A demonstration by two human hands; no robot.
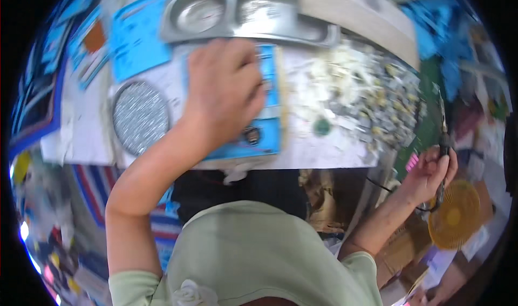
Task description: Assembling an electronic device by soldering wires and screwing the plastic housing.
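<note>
- Blue board (272, 147): near the middle of the worktop (315, 154), close to its near edge, on a pale backing; partly covered by the left hand (224, 82). A dark round part (252, 135) sits on its near portion.
- Key relation: blue board lies beneath and around the left hand, extending nearer the body and to the right of it. Left hand is much the nearer; right hand (429, 172) is well apart, to the right.
- Board's axis: longer side appears to run away from the body, one short end facing the wearer; far end partly hidden.
- Left grip: fingers curled, tips down toward the board; motion blur. Cannot tell whether they hold anything or touch it.
- Right grip: fingers closed around the dark handle of a pen-shaped tool (444, 140). Held beyond the worktop's right side; metal shaft points away from the body, long axis roughly parallel to the board's. Dark cable near the hand.
- Between board and tool: heap of small pale and grey parts (372, 104), green round item (322, 126) at its near left.
- Farther out: steel compartment tray (231, 15) beyond the left hand; silvery pieces (141, 117) left of the board; yellow basket (454, 217) nearer the body than the tool's shaft.
</note>
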